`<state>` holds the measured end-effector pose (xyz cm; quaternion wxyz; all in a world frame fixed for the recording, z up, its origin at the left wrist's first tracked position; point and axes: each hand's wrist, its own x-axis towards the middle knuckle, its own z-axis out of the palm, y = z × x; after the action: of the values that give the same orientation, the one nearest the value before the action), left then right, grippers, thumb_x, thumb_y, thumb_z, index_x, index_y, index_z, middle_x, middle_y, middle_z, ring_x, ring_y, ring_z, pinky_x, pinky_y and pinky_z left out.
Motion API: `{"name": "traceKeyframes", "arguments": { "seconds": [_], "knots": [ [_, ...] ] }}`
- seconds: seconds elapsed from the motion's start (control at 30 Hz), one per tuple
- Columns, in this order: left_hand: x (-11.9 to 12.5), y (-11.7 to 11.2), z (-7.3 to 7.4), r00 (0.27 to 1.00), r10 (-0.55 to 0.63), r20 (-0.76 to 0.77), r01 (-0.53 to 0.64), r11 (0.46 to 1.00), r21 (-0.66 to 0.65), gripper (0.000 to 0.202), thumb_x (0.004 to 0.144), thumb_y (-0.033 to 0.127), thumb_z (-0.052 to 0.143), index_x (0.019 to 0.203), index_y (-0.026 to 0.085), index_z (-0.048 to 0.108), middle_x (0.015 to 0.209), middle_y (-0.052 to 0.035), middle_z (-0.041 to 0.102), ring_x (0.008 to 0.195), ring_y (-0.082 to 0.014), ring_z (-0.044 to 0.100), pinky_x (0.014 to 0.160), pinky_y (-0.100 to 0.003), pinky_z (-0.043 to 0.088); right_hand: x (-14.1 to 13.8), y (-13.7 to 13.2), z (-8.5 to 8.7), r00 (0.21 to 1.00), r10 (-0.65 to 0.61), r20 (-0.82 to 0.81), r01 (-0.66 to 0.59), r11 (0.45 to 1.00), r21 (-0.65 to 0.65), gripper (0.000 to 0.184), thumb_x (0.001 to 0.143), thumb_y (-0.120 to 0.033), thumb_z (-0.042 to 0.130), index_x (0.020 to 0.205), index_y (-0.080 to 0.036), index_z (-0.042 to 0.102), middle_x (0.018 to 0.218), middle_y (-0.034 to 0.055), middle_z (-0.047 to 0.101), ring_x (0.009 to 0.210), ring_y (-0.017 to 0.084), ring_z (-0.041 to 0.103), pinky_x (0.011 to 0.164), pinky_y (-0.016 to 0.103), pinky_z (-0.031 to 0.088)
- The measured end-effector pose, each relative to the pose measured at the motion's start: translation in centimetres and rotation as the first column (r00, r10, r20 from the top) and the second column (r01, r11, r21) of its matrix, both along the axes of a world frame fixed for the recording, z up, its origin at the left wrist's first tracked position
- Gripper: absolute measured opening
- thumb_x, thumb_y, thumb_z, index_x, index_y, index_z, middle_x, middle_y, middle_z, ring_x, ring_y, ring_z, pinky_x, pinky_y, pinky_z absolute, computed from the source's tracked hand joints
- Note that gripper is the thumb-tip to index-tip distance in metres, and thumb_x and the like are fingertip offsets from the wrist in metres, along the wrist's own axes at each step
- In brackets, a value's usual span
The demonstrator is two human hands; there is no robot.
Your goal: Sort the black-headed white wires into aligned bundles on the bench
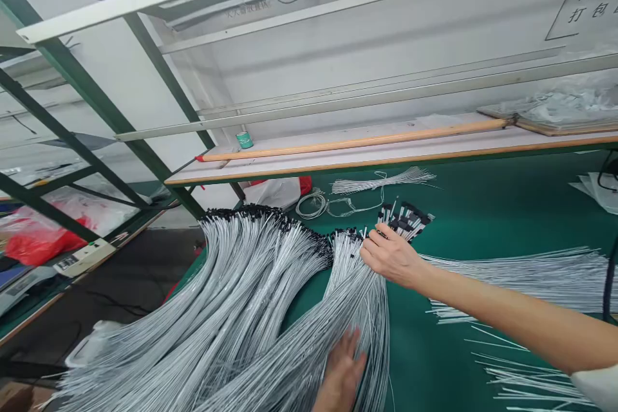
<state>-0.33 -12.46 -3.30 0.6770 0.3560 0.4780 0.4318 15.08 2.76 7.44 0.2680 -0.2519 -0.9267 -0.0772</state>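
Note:
My right hand (391, 259) is closed around a thick bundle of thin grey cables (333, 306), just below their black connector ends (408, 219). The held bundle slants down to the left across other cables. My left hand (342, 367), slightly blurred, is lower down against the underside of this bundle, fingers stretched out and somewhat apart. Beneath and behind it, more grey cables (379, 328) hang toward the front. On the left lie several large cable bundles (232, 270), their black ends lined up at the back and their lengths curving down to the lower left.
Loose white wires (521, 277) lie on the green table (415, 354) at the right. Farther back are a small wire bundle (386, 181) and a coiled cable (311, 205). A shelf (299, 164) with a wooden pole (352, 143) spans above, on green frame posts (111, 109).

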Motion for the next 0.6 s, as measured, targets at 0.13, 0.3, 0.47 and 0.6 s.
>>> {"name": "traceKeyframes", "arguments": {
  "seconds": [0.13, 0.3, 0.47, 0.6],
  "knots": [
    [-1.7, 0.7, 0.5, 0.854, 0.381, 0.356, -0.439, 0.893, 0.097, 0.043, 0.060, 0.061, 0.060, 0.102, 0.054, 0.056, 0.127, 0.0084, 0.052, 0.131, -0.0228, 0.026, 0.101, -0.042, 0.033, 0.8, -0.8, 0.2, 0.991, -0.113, 0.069, 0.108, 0.991, 0.074, 0.038, 0.078, 0.003, 0.035, 0.065, -0.023, 0.059, 0.061, 0.0051, 0.055, 0.067, 0.021, 0.047, 0.089, 0.045, 0.033],
    [-1.0, 0.9, 3.5, 0.626, 0.535, 0.568, -0.620, 0.783, -0.054, 0.039, 0.073, 0.045, 0.056, 0.111, 0.043, 0.056, 0.131, 0.0036, 0.050, 0.129, -0.0238, 0.031, 0.102, -0.046, 0.032, 2.7, -1.4, -0.8, 0.930, -0.319, 0.182, 0.279, 0.936, 0.216, 0.028, 0.069, 0.004, 0.043, 0.068, -0.020, 0.060, 0.064, 0.0077, 0.058, 0.071, 0.023, 0.049, 0.087, 0.046, 0.028],
    [0.2, 1.0, 6.2, 0.604, 0.565, 0.562, -0.595, 0.789, -0.155, 0.024, 0.074, 0.033, 0.058, 0.096, 0.034, 0.067, 0.118, 0.0010, 0.061, 0.124, -0.0230, 0.039, 0.102, -0.041, 0.035, 5.5, -2.7, -2.8, 0.892, -0.392, 0.223, 0.374, 0.920, 0.119, 0.020, 0.056, -0.002, 0.054, 0.067, -0.019, 0.056, 0.065, 0.0068, 0.060, 0.069, 0.023, 0.051, 0.085, 0.045, 0.026],
    [0.6, 1.1, 7.5, 0.717, 0.524, 0.460, -0.622, 0.779, 0.081, 0.030, 0.070, 0.035, 0.060, 0.099, 0.027, 0.066, 0.122, -0.0024, 0.058, 0.123, -0.0263, 0.041, 0.099, -0.038, 0.039, 7.0, -4.7, -4.5, 0.886, -0.448, 0.117, 0.450, 0.893, 0.014, 0.024, 0.051, -0.002, 0.052, 0.066, -0.020, 0.051, 0.067, 0.0051, 0.061, 0.069, 0.022, 0.051, 0.082, 0.041, 0.027]
  ]
}}
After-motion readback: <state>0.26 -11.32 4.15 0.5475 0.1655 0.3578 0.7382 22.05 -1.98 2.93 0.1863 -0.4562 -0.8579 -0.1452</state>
